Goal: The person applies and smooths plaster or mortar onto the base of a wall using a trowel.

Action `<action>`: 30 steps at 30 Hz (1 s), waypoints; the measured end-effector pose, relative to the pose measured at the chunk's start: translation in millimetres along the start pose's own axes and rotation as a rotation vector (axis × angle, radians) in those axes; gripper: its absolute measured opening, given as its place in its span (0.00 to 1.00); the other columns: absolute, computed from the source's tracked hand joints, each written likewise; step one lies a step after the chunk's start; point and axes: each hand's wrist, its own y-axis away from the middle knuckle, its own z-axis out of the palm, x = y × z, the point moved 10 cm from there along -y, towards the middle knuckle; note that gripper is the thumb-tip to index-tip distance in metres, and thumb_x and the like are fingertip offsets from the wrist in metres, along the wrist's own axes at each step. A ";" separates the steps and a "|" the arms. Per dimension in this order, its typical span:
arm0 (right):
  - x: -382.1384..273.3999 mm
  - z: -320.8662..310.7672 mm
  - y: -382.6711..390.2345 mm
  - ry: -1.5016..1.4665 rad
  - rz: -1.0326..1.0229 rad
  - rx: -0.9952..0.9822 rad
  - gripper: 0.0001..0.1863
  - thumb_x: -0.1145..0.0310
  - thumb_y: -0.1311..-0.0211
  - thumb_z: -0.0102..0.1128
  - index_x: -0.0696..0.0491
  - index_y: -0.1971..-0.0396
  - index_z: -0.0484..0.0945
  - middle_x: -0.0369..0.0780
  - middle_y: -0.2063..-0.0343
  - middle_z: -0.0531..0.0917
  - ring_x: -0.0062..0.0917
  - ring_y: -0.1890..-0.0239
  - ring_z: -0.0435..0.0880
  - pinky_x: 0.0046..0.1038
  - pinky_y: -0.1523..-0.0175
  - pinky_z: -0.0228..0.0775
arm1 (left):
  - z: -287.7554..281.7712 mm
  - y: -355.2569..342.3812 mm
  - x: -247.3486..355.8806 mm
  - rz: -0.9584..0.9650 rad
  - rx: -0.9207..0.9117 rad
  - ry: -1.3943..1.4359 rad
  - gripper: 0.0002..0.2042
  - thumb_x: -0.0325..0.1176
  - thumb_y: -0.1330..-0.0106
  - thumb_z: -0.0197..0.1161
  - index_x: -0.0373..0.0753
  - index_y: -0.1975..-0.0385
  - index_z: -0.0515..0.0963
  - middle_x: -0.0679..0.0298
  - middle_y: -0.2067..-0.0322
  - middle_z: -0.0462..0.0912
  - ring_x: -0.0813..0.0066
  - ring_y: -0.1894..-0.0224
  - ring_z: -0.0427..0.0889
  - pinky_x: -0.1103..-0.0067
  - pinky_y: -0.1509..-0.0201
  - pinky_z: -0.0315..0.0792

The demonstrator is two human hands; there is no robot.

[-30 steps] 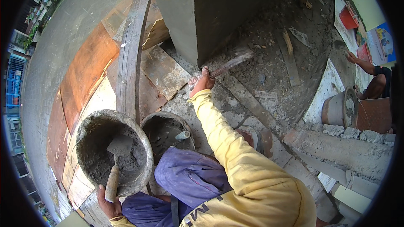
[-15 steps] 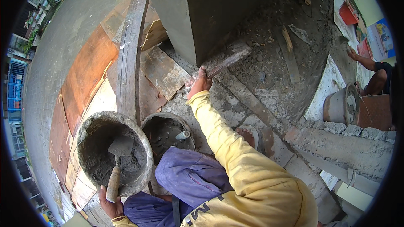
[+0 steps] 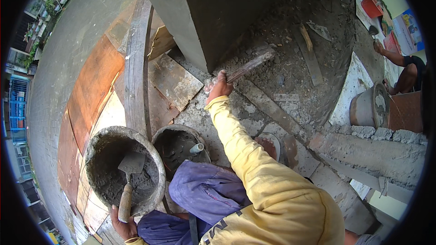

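My right hand [image 3: 219, 85], at the end of a yellow sleeve, is closed around the near end of a mortar-smeared wooden strip [image 3: 252, 66]. The strip points away to the right, just beside the foot of a grey plastered column [image 3: 195, 22]. At lower left, my left hand [image 3: 121, 227] is at the near rim of a round bucket [image 3: 161, 172] and appears to grip it; some fingers are hidden. Grey mortar [image 3: 106, 179] lies in this bucket. A trowel [image 3: 132, 162] rests on the mortar, its wooden handle leaning over the rim beside my left hand.
A second mortar bucket [image 3: 206, 138] with a handled tool stands beside my knee. A long timber beam [image 3: 137, 63] and plywood sheets [image 3: 97, 88] lie left. Rubble and planks [image 3: 309, 59] cover the ground ahead. Another person's arm [image 3: 393, 56] and a tilted bucket [image 3: 363, 109] are at far right.
The strip in my right hand has turned, showing a narrower side. The view has shifted slightly. My left hand stays by the bucket rim, and the far-right person's hand has moved a little.
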 end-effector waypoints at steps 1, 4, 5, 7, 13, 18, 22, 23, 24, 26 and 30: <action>11.9 -4.5 1.5 0.008 0.051 0.035 0.15 0.59 0.38 0.57 0.50 0.75 0.62 0.30 0.90 0.63 0.17 0.91 0.60 0.24 0.88 0.53 | -2.8 -1.5 0.4 0.002 -0.001 -0.004 0.13 0.41 0.35 0.59 0.40 0.58 0.72 0.65 0.68 0.77 0.77 0.70 0.78 0.83 0.76 0.73; 46.2 -16.2 4.2 0.356 0.250 0.096 0.19 0.57 0.39 0.58 0.48 0.81 0.60 0.30 0.88 0.60 0.17 0.88 0.60 0.26 0.85 0.54 | -8.6 -4.1 -0.9 0.025 -0.039 0.037 0.14 0.41 0.35 0.60 0.40 0.58 0.72 0.65 0.69 0.77 0.76 0.70 0.78 0.79 0.74 0.76; 40.3 -13.2 0.1 0.339 0.182 0.086 0.19 0.57 0.39 0.58 0.48 0.81 0.60 0.30 0.88 0.60 0.17 0.88 0.60 0.26 0.85 0.54 | 0.7 -1.3 13.4 0.195 -0.135 -0.254 0.17 0.30 0.37 0.59 0.37 0.50 0.68 0.58 0.59 0.75 0.67 0.60 0.77 0.76 0.63 0.76; 40.0 -19.5 -1.2 0.268 0.245 0.161 0.18 0.57 0.39 0.59 0.48 0.79 0.61 0.30 0.87 0.60 0.17 0.88 0.61 0.26 0.85 0.54 | 11.1 5.4 24.7 0.361 -0.221 -0.554 0.24 0.20 0.39 0.58 0.35 0.41 0.63 0.52 0.49 0.72 0.59 0.50 0.75 0.73 0.52 0.76; -9.2 -2.6 -2.4 0.083 0.049 0.086 0.20 0.59 0.39 0.59 0.48 0.82 0.59 0.29 0.89 0.59 0.17 0.91 0.57 0.24 0.86 0.51 | 14.6 23.8 36.0 0.521 -0.150 -0.910 0.29 0.24 0.42 0.62 0.34 0.39 0.62 0.50 0.49 0.73 0.60 0.49 0.75 0.74 0.48 0.72; 7.4 7.2 -7.7 0.292 0.131 -0.018 0.17 0.58 0.37 0.58 0.49 0.76 0.62 0.29 0.89 0.61 0.18 0.91 0.60 0.23 0.87 0.52 | 0.3 14.1 18.1 0.255 -0.115 -0.470 0.29 0.29 0.42 0.65 0.32 0.40 0.64 0.50 0.48 0.73 0.61 0.50 0.74 0.75 0.46 0.70; 19.6 -7.8 -7.3 0.108 0.379 0.076 0.18 0.56 0.39 0.59 0.48 0.78 0.62 0.29 0.89 0.60 0.19 0.91 0.59 0.23 0.87 0.50 | 15.4 21.4 28.1 0.385 -0.157 -0.700 0.30 0.31 0.42 0.66 0.32 0.40 0.64 0.50 0.50 0.75 0.62 0.50 0.74 0.75 0.44 0.69; 18.2 -3.6 -5.1 0.100 0.416 0.006 0.18 0.56 0.39 0.59 0.48 0.78 0.62 0.29 0.89 0.60 0.19 0.91 0.59 0.23 0.87 0.50 | 15.0 26.1 28.8 0.379 -0.153 -0.700 0.30 0.31 0.42 0.66 0.32 0.40 0.64 0.50 0.50 0.75 0.62 0.50 0.74 0.75 0.44 0.69; 3.6 -6.1 -8.4 0.099 0.322 0.018 0.16 0.58 0.38 0.59 0.47 0.78 0.63 0.29 0.89 0.59 0.17 0.91 0.58 0.23 0.86 0.51 | 15.4 27.2 28.9 0.367 -0.125 -0.741 0.30 0.32 0.42 0.66 0.32 0.40 0.64 0.50 0.50 0.75 0.62 0.50 0.74 0.74 0.44 0.69; -22.1 2.4 -13.0 0.048 0.097 -0.087 0.15 0.59 0.38 0.58 0.47 0.77 0.63 0.28 0.90 0.58 0.15 0.91 0.57 0.23 0.85 0.51 | 20.8 33.7 32.6 0.395 -0.109 -0.806 0.29 0.34 0.42 0.66 0.32 0.41 0.65 0.49 0.51 0.76 0.61 0.51 0.75 0.73 0.44 0.69; -19.3 -7.8 -28.3 0.152 -0.133 -0.104 0.17 0.58 0.37 0.58 0.49 0.78 0.63 0.29 0.90 0.62 0.16 0.91 0.59 0.24 0.86 0.52 | 36.0 41.6 37.8 0.444 -0.117 -0.942 0.29 0.33 0.43 0.66 0.32 0.41 0.66 0.47 0.50 0.75 0.58 0.49 0.74 0.72 0.42 0.68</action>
